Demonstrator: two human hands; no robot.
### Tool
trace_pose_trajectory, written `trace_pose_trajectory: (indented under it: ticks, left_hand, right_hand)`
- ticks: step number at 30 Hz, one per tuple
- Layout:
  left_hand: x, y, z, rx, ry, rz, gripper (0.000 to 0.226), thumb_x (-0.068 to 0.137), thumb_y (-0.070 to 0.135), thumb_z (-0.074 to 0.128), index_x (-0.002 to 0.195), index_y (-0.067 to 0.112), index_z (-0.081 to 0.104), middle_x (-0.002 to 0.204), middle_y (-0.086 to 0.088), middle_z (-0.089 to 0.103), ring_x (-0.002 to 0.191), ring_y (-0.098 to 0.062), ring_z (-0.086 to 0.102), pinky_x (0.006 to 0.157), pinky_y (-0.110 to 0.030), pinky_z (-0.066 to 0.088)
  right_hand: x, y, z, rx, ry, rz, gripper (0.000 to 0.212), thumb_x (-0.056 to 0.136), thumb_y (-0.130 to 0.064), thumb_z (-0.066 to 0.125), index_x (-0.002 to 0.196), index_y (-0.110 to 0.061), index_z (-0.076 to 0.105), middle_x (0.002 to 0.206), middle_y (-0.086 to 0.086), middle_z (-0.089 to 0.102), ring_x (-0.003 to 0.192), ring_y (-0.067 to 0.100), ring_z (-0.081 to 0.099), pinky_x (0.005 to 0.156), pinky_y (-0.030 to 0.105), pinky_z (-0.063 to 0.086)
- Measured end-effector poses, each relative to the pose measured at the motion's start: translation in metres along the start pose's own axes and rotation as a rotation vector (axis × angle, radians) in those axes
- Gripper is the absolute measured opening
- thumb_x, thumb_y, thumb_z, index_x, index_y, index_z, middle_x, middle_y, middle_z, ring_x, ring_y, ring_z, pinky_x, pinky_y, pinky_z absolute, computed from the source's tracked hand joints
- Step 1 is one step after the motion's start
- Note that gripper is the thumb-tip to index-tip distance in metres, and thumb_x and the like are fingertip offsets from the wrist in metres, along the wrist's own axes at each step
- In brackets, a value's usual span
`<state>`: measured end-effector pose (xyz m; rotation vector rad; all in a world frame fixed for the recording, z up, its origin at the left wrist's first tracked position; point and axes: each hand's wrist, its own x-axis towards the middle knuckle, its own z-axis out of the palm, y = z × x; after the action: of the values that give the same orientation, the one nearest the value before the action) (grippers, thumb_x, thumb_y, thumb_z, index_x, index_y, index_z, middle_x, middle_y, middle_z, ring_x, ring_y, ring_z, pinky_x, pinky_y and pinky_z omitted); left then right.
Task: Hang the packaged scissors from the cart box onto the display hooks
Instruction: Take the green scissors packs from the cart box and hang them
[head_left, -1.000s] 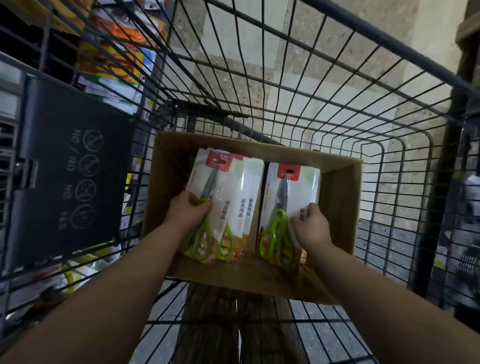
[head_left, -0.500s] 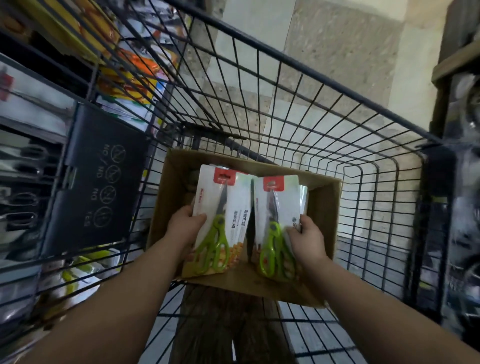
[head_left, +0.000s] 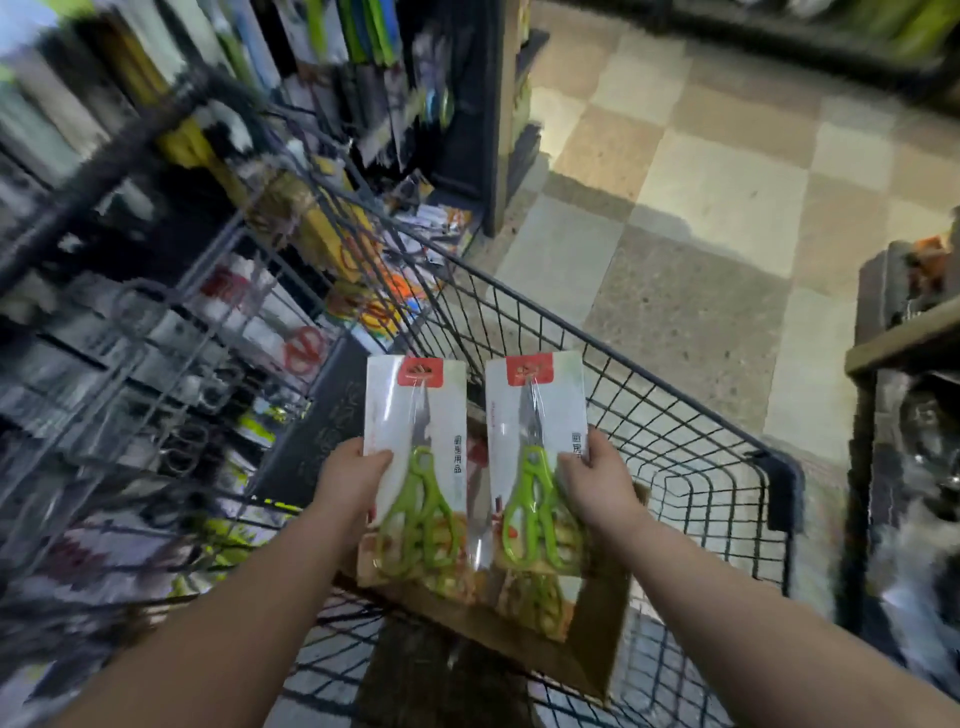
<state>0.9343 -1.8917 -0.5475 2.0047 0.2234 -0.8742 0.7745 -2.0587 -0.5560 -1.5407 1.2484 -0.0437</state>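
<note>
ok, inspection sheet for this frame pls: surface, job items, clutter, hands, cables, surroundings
surface: wire cart carrying a cardboard box
job's things: two scissors packs, left pack and right pack, held upright side by side above the box; hooks too blurred to pick out
clutter: nothing seen
grippers: left hand grips left pack, right hand grips right pack, each at its outer edge
cables: nothing seen
surroundings: blurred display rack on the left, tiled floor, shelf on the right

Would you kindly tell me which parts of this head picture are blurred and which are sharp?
Head view: the display shelves at left are smeared by motion blur; the left scissors pack in the left hand and the right scissors pack in the right hand are fairly sharp.
</note>
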Motion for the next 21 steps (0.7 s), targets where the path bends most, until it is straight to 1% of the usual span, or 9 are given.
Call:
trace_pose_trajectory:
  ticks: [2, 3, 5, 7, 11, 12, 15, 18, 21]
  left_hand:
    - [-0.010, 0.007, -0.016, -0.036, 0.032, 0.030, 0.017, 0.077, 0.017, 0.063, 0.089, 0.006, 0.068, 0.086, -0.022, 0.068, 0.081, -0.033, 0.065, 0.081, -0.047, 0.054]
    - [-0.016, 0.011, -0.025, -0.067, 0.054, 0.043, 0.015, 0.077, 0.016, 0.063, 0.087, 0.006, 0.068, 0.084, -0.022, 0.069, 0.079, -0.033, 0.065, 0.081, -0.045, 0.054]
    - [-0.029, 0.015, -0.045, -0.150, 0.083, 0.065, 0.012, 0.088, 0.004, 0.058, 0.095, 0.000, 0.067, 0.079, -0.019, 0.067, 0.073, -0.030, 0.062, 0.074, -0.039, 0.051]
    - [-0.039, 0.018, -0.067, -0.208, 0.116, 0.075, 0.017, 0.093, 0.000, 0.052, 0.104, -0.004, 0.064, 0.084, -0.022, 0.067, 0.070, -0.029, 0.062, 0.069, -0.036, 0.051]
    - [-0.063, 0.025, -0.113, -0.341, 0.186, 0.111, 0.014, 0.093, 0.001, 0.053, 0.100, -0.001, 0.065, 0.071, -0.014, 0.069, 0.055, -0.024, 0.063, 0.047, -0.027, 0.050]
    - [-0.068, 0.025, -0.125, -0.373, 0.206, 0.126, 0.014, 0.093, 0.002, 0.054, 0.100, -0.001, 0.065, 0.072, -0.014, 0.069, 0.057, -0.025, 0.063, 0.052, -0.030, 0.051]
    - [-0.088, 0.024, -0.166, -0.469, 0.246, 0.178, 0.020, 0.090, 0.002, 0.056, 0.108, -0.004, 0.064, 0.083, -0.019, 0.070, 0.065, -0.028, 0.064, 0.067, -0.040, 0.054]
    - [-0.115, 0.012, -0.212, -0.551, 0.293, 0.221, 0.017, 0.091, -0.001, 0.055, 0.105, -0.001, 0.065, 0.084, -0.019, 0.071, 0.061, -0.026, 0.064, 0.060, -0.033, 0.055]
    - [-0.149, -0.012, -0.264, -0.616, 0.331, 0.257, 0.019, 0.093, 0.002, 0.052, 0.106, -0.002, 0.066, 0.095, -0.025, 0.072, 0.076, -0.034, 0.067, 0.078, -0.049, 0.055]
  right_hand:
    - [-0.005, -0.022, -0.003, -0.019, -0.017, -0.060, 0.019, 0.088, -0.008, 0.050, 0.100, -0.022, 0.052, 0.086, -0.002, 0.064, 0.070, 0.010, 0.057, 0.059, 0.017, 0.046]
    - [-0.008, -0.033, -0.003, -0.021, -0.033, -0.086, 0.019, 0.086, -0.010, 0.050, 0.101, -0.021, 0.053, 0.085, -0.002, 0.064, 0.071, 0.012, 0.059, 0.063, 0.020, 0.051]
    - [-0.015, -0.055, 0.001, -0.032, -0.062, -0.128, 0.023, 0.082, -0.016, 0.052, 0.103, -0.023, 0.054, 0.092, 0.001, 0.067, 0.082, 0.022, 0.064, 0.079, 0.035, 0.055]
    - [-0.019, -0.074, 0.007, -0.059, -0.093, -0.184, 0.027, 0.077, -0.022, 0.053, 0.103, -0.025, 0.055, 0.095, 0.001, 0.068, 0.088, 0.025, 0.065, 0.086, 0.039, 0.054]
    - [-0.054, -0.126, 0.022, -0.056, -0.170, -0.327, 0.028, 0.086, -0.011, 0.049, 0.108, -0.027, 0.056, 0.097, -0.003, 0.062, 0.088, 0.018, 0.058, 0.075, 0.019, 0.043]
    - [-0.064, -0.138, 0.027, -0.071, -0.183, -0.361, 0.029, 0.089, -0.009, 0.049, 0.111, -0.027, 0.053, 0.099, -0.003, 0.059, 0.090, 0.017, 0.055, 0.072, 0.018, 0.039]
    - [-0.094, -0.168, 0.050, -0.041, -0.229, -0.469, 0.032, 0.089, -0.004, 0.049, 0.118, -0.016, 0.055, 0.112, 0.005, 0.063, 0.097, 0.022, 0.060, 0.083, 0.027, 0.046]
    - [-0.132, -0.193, 0.079, -0.053, -0.302, -0.584, 0.027, 0.089, -0.004, 0.050, 0.110, -0.021, 0.054, 0.109, 0.002, 0.063, 0.097, 0.020, 0.059, 0.085, 0.030, 0.046]
    - [-0.179, -0.210, 0.116, -0.053, -0.392, -0.661, 0.025, 0.090, -0.005, 0.049, 0.107, -0.023, 0.053, 0.112, 0.004, 0.063, 0.100, 0.022, 0.060, 0.091, 0.037, 0.048]
